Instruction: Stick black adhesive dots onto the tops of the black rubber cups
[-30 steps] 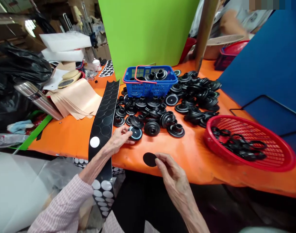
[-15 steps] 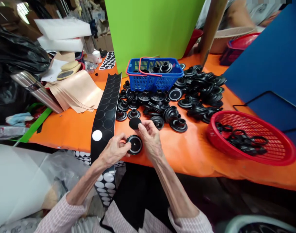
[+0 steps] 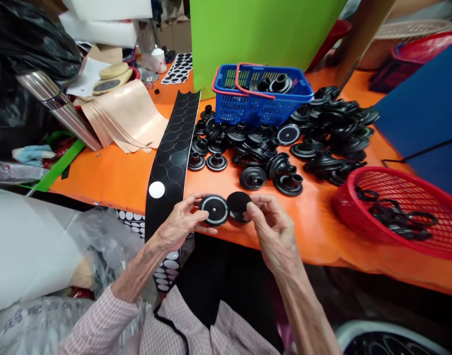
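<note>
My left hand (image 3: 179, 222) grips a black round plastic cap (image 3: 215, 217) with a pale ring and a small centre hole, its flat face tilted up toward me. In the fingertips of my right hand (image 3: 276, 229) is a thin black round sticker (image 3: 238, 201), just right of the cap. A darker shiny shape shows under the sticker; what it is I cannot tell. Left of the hands lies a strip of black round stickers (image 3: 172, 148), with one white bare circle (image 3: 157, 190) near its front end.
Many black caps (image 3: 252, 177) are heaped around a blue basket (image 3: 263, 108). A red basket (image 3: 399, 207) at the right holds black rings. Brown paper sheets (image 3: 126, 118) and a steel flask (image 3: 59, 111) stand left. Green (image 3: 263, 34) and blue (image 3: 426, 113) panels border the orange table (image 3: 111, 172).
The view has shifted. My left hand has lifted the cap and tilted it up. My right hand has moved right and down with the sticker, from behind the cap to beside it.
</note>
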Tool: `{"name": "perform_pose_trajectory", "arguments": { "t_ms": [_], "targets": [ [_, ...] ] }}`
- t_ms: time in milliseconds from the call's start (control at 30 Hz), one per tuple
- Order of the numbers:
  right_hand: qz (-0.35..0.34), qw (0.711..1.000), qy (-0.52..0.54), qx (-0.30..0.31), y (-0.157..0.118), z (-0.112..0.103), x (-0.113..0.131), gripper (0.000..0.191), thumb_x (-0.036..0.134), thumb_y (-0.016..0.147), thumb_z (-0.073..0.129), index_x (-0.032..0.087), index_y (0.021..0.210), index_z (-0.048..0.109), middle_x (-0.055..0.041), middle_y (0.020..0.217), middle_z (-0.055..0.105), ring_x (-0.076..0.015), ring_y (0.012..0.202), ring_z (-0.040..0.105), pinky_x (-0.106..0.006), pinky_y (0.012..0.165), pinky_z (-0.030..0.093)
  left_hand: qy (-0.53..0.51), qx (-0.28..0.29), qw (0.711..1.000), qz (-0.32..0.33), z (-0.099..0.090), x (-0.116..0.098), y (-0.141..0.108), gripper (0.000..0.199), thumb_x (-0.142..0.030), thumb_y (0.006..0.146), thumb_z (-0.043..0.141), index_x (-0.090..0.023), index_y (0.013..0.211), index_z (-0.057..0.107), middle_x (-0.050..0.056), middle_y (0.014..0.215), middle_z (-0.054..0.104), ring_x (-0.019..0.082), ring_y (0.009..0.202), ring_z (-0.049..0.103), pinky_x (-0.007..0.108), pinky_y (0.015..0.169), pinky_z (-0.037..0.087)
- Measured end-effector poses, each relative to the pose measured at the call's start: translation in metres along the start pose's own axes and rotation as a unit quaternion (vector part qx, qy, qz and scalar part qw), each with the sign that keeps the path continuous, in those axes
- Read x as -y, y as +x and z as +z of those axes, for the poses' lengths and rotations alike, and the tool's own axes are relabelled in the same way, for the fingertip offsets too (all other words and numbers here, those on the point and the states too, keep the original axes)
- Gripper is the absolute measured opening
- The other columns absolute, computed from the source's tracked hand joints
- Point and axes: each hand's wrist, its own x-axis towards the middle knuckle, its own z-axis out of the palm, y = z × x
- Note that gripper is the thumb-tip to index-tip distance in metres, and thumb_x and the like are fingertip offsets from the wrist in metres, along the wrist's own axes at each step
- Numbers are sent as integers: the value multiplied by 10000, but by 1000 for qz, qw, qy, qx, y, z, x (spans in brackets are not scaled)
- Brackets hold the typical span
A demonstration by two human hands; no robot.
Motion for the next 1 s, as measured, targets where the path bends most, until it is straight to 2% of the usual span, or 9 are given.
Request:
{"name": "perform_pose_trajectory", "arguments": {
  "t_ms": [167, 267, 333, 433, 533, 600, 700, 800, 1000],
  "targets": [
    [11, 998, -4, -60, 2, -10, -12, 299, 455, 745, 705, 209, 852, 572, 34, 713, 554, -106, 625, 526, -245, 589, 455, 2, -8, 1000, -2, 2, 5, -1, 414, -175, 720, 707, -163, 1127, 629, 72, 1089, 597, 168, 817, 652, 350, 689, 602],
    [-6, 999, -12, -42, -5, -12, -2, 369, 410, 721, 737, 246, 989, 542, 63, 651, 550, -116, 596, 531, -267, 606, 476, 9, -8, 1000, -6, 3, 7, -2, 411, -176, 717, 716, -164, 1120, 637, 73, 1084, 613, 180, 842, 660, 357, 716, 600],
    [8, 1000, 2, -16, -13, -11, 5, 400, 399, 713, 746, 257, 1020, 532, 69, 635, 549, -119, 586, 531, -269, 605, 476, 13, 2, 1000, -2, 4, 9, -3, 423, -186, 723, 720, -171, 1137, 633, 81, 1123, 616, 192, 866, 668, 359, 732, 598],
    [65, 997, 33, 9, -23, -5, 8, 273, 427, 733, 724, 221, 837, 578, 31, 697, 557, -111, 620, 526, -256, 610, 457, 14, 14, 1000, 1, 4, 11, -4, 468, -202, 733, 725, -189, 1187, 615, 88, 1164, 615, 204, 889, 671, 373, 751, 596],
    [103, 992, 62, 26, -29, 1, 6, 261, 442, 742, 708, 208, 751, 592, 21, 721, 532, -115, 658, 506, -262, 653, 448, 20, 16, 1000, 0, 3, 12, -5, 503, -200, 728, 734, -199, 1216, 609, 88, 1178, 612, 211, 906, 665, 383, 767, 595],
    [96, 994, 56, 12, -30, 4, 3, 260, 446, 730, 714, 210, 735, 604, 12, 758, 530, -132, 726, 515, -278, 713, 454, 23, 22, 1000, -1, 2, 13, -7, 497, -193, 730, 731, -206, 1213, 615, 85, 1195, 606, 214, 927, 661, 382, 778, 594],
    [76, 996, 49, -25, -31, 11, -1, 257, 446, 715, 720, 207, 712, 623, -24, 927, 557, -170, 898, 543, -312, 814, 453, 22, 25, 999, -1, 2, 12, -9, 469, -177, 733, 724, -210, 1192, 630, 78, 1191, 606, 205, 926, 662, 366, 774, 598],
    [71, 995, 51, -46, -34, 19, -5, 261, 445, 737, 697, 196, 693, 629, -58, 1058, 562, -201, 1004, 546, -341, 849, 458, 19, 25, 1000, -3, 3, 12, -11, 463, -154, 722, 721, -204, 1174, 635, 76, 1178, 609, 194, 902, 666, 354, 760, 603],
    [63, 995, 36, -63, -37, 28, -9, 226, 409, 781, 670, 193, 717, 655, -61, 1072, 572, -209, 1065, 551, -370, 924, 441, 3, 17, 1000, -11, 5, 11, -12, 495, -127, 696, 728, -183, 1176, 621, 72, 1128, 631, 175, 850, 672, 357, 756, 609]
  ]
}}
